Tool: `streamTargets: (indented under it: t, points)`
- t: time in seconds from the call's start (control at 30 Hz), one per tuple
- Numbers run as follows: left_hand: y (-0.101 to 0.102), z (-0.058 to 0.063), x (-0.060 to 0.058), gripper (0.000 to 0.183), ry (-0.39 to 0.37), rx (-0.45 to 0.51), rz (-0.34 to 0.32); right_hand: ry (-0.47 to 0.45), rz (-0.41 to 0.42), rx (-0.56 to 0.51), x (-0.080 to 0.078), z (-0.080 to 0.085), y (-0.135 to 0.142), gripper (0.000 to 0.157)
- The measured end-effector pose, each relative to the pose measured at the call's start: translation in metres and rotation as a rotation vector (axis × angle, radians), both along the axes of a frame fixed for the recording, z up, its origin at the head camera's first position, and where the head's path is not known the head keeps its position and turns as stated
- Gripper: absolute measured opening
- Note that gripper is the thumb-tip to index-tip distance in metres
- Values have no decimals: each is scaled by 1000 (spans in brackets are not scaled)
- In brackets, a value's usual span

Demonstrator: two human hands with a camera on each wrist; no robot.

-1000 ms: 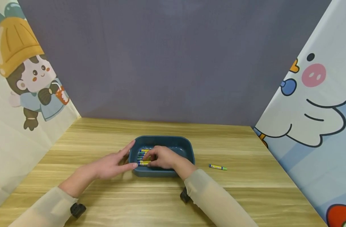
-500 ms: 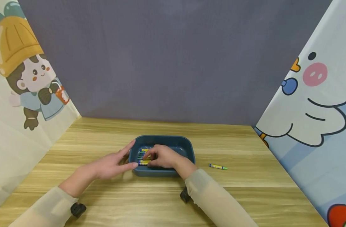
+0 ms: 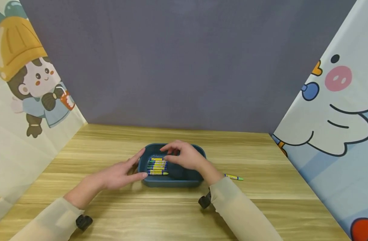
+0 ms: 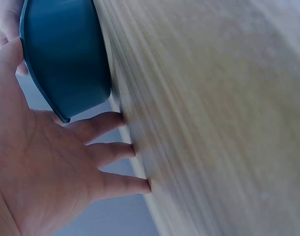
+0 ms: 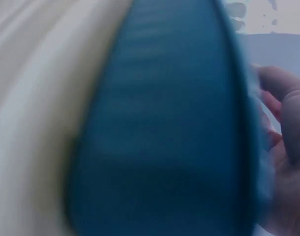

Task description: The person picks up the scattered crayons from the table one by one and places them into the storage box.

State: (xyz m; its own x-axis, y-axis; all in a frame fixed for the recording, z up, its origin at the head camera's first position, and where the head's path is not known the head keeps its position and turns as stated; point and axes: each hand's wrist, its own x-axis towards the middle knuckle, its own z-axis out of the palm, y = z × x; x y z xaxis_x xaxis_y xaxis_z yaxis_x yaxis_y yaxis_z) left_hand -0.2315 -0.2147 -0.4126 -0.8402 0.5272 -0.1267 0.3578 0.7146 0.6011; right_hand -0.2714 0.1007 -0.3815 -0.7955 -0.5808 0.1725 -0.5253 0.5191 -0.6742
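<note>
A dark blue rectangular box (image 3: 172, 184) stands on the table. Several crayons in yellow wrappers with blue bands (image 3: 157, 167) lie side by side in its left half, their tips green. My left hand (image 3: 119, 175) spans the box's left end, thumb at the near corner and index finger at the far one. In the left wrist view, three straight fingers of that hand (image 4: 56, 162) reach down to the tabletop beside the box. Over the box is my right hand (image 3: 186, 156), fingers loosely bent and holding nothing. It covers part of the far rim.
Another yellow crayon with a green tip (image 3: 234, 177) lies on the wooden table (image 3: 135, 214) right of the box, partly behind the right forearm. A grey panel (image 3: 178, 67) rises at the back, and printed cartoon sheets flank both sides.
My right hand has lifted off the crayons and moved back and to the right, so the whole row now shows. The left hand has stayed at the box's end.
</note>
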Motion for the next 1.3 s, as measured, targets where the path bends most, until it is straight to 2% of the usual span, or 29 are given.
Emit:
streamTargets:
  t: [0.13, 0.3, 0.5, 0.63, 0.93, 1.3]
  points:
    - [0, 1, 1, 100, 4, -7, 6, 17, -24, -73, 2, 13, 35, 31]
    - [0, 1, 2, 100, 1, -15, 8, -4, -102, -78, 9, 15, 89, 31]
    - [0, 0, 2, 100, -5, -15, 8, -23, -191, -5, 19, 1, 146, 28]
    - [0, 1, 3, 100, -6, -19, 12, -26, -181, 30, 26, -11, 176, 27]
    - [1, 3, 4, 101, -1, -15, 8, -122, -142, 105, 37, -26, 221, 33]
    - [1, 3, 3, 100, 15, -12, 3, -274, -145, 146, 39, -36, 242, 46]
